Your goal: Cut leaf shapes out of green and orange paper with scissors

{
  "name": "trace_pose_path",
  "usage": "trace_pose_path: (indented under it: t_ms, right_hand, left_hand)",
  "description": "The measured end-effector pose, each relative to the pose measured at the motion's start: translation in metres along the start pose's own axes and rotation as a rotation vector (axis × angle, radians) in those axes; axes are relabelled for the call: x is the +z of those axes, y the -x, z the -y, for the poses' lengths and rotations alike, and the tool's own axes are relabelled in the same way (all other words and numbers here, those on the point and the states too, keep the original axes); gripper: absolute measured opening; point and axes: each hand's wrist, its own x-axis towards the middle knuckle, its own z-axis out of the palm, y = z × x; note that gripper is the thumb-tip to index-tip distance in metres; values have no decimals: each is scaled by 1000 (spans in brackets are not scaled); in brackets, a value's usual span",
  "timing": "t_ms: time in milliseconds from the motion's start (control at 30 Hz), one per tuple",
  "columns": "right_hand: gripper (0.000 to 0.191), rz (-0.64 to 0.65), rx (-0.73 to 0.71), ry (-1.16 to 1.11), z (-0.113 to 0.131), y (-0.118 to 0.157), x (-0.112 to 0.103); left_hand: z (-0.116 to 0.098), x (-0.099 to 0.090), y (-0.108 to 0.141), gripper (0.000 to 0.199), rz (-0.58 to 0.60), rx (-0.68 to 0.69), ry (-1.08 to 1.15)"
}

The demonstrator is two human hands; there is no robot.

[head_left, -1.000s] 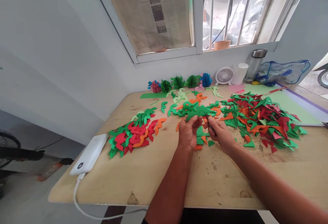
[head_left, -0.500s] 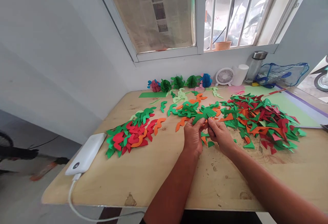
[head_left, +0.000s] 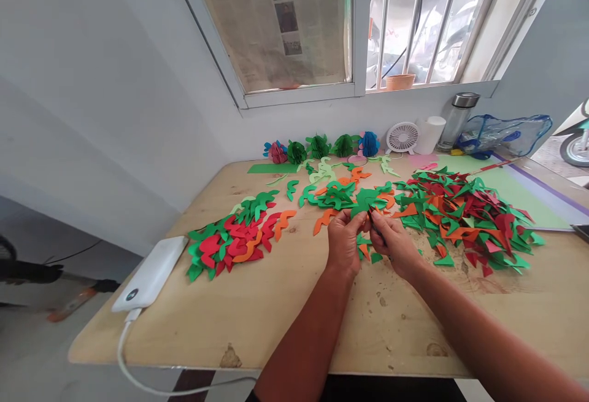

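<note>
Above the middle of the table, my left hand (head_left: 345, 236) is closed, pinching a piece of green paper (head_left: 364, 199) between thumb and fingers. Close against it, my right hand (head_left: 391, 236) is closed round dark scissors (head_left: 372, 213), mostly hidden by the fingers, with the tip at the paper's lower edge. Just beyond the hands lie curved green cut-outs (head_left: 338, 194) and orange cut-outs (head_left: 324, 221). On the left spreads a heap of red, green and orange cut-outs (head_left: 239, 242). To the right of my hands is a large pile of paper scraps (head_left: 469, 212).
A white power bank (head_left: 150, 274) with a cable lies at the table's left edge. Honeycomb paper turtles (head_left: 318, 146) line the wall. Beside them stand a small fan (head_left: 403, 138), a white cylinder (head_left: 431, 135), a glass bottle (head_left: 459, 123) and a clear blue-edged bag (head_left: 510, 135).
The green paper has turned and tilted up between my hands. My right hand has shifted slightly, and the dark scissors show more. The view has moved a little.
</note>
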Motion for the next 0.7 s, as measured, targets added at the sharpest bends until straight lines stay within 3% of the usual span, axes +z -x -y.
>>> trace_pose_path:
  t_ms: [700]
  right_hand:
    - [51,15,17,16,2,1,-1]
  left_hand:
    - [-7,1,3,26,52,0,-71]
